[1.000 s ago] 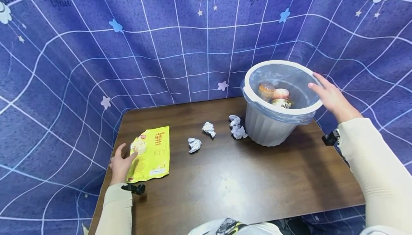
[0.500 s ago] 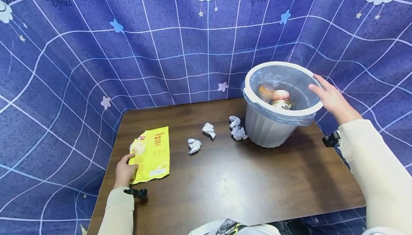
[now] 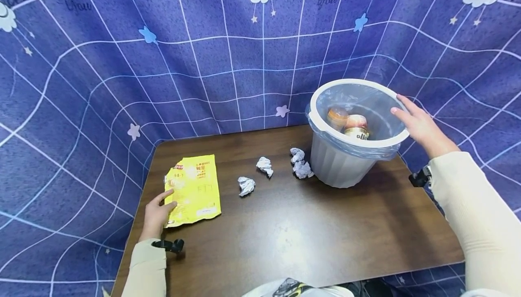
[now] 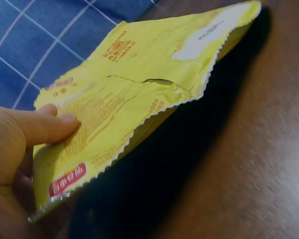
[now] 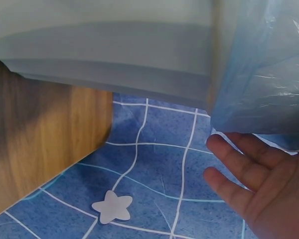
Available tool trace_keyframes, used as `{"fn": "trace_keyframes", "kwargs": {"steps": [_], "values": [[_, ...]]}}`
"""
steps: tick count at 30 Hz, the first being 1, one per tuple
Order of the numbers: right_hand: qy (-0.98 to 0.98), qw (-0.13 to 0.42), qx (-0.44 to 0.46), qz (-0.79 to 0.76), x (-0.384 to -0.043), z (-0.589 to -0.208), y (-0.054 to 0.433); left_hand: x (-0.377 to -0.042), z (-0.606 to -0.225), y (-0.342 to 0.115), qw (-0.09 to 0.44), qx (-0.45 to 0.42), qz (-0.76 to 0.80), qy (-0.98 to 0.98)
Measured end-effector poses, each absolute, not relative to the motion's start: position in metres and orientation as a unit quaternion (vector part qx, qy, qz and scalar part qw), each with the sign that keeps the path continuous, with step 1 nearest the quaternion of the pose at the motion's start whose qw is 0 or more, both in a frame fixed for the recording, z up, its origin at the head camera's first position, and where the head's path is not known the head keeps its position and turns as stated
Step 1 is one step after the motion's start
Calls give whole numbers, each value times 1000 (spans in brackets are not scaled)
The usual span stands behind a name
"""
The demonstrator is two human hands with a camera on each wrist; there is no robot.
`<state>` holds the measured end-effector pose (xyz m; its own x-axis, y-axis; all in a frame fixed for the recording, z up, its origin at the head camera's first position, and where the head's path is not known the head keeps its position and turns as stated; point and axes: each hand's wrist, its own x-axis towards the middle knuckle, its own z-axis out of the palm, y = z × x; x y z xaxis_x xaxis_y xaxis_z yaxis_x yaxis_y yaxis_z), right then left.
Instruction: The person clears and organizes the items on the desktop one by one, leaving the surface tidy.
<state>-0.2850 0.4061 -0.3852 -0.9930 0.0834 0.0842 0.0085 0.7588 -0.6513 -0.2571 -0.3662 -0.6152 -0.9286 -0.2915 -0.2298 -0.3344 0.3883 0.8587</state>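
A yellow snack bag (image 3: 193,190) with red print lies at the left end of the table in the head view. My left hand (image 3: 156,215) pinches its near left edge, thumb on top. In the left wrist view, the bag's crimped edge is raised above a dark shadow, and a slit crosses its face. On the right stands a pale trash bin (image 3: 338,161) with a clear bluish liner (image 3: 376,152). My right hand (image 3: 423,127) holds its right rim, thumb over the inside. In the right wrist view, fingers (image 5: 239,164) lie outside, beside the liner.
Several crumpled paper balls (image 3: 246,186) lie mid-table, two of them against the bin. Inside the bin are a jar with an orange lid (image 3: 337,117) and printed round containers (image 3: 357,127). A blue patterned curtain (image 3: 203,62) surrounds the brown table (image 3: 285,224).
My left hand has moved onto the yellow snack bag, pinched its edge and shifted it slightly, raising the edge. The right hand and bin have stayed in place.
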Motion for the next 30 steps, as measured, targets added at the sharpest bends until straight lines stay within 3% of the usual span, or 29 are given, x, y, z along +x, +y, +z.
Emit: {"fn": "trace_keyframes", "kwargs": {"steps": [12, 30], "values": [[-932, 57, -29, 357, -283, -384, 407, -272, -579, -350, -45, -135, 594, 792], [-931, 51, -32, 359, -283, -385, 406, -298, -503, -302, -62, -82, 654, 749]]}}
